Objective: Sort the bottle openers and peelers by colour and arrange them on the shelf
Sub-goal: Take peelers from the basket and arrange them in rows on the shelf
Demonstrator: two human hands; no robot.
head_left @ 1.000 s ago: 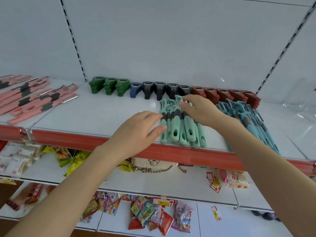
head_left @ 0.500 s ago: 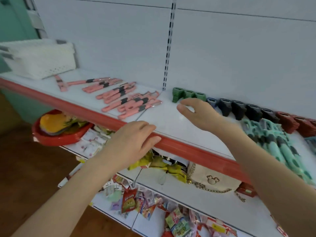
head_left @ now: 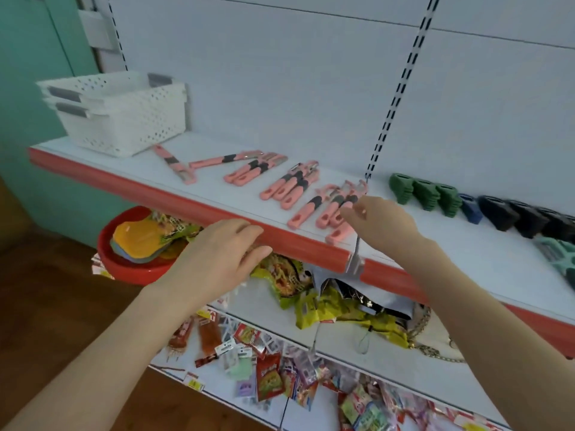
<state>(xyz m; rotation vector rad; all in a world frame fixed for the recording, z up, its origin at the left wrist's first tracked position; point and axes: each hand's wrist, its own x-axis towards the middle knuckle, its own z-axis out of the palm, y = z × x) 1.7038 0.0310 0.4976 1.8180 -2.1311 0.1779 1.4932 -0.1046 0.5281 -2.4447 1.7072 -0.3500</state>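
Several pink peelers [head_left: 291, 185] with grey grips lie in loose groups on the white shelf [head_left: 224, 188]. My right hand [head_left: 378, 223] hovers over the nearest group with relaxed fingers and holds nothing. In front of the shelf's red edge my left hand [head_left: 219, 255] is empty, its fingers straight. Green bottle openers [head_left: 424, 192] stand in a row at the back, followed to the right by a blue opener [head_left: 471, 208] and black openers [head_left: 516, 217]. Mint green peelers [head_left: 560, 253] show at the right edge.
Two stacked white baskets [head_left: 124, 116] stand at the shelf's left end. A red bowl [head_left: 124, 262] of coloured items sits below on the left. Snack packets [head_left: 289, 371] and a chain-strap bag [head_left: 429, 340] fill the lower shelves. A slotted upright runs down the back wall.
Both hands have left the mint green peelers and travelled left along the shelf. My right hand is now over the pink peelers, and the view has swung left with it.
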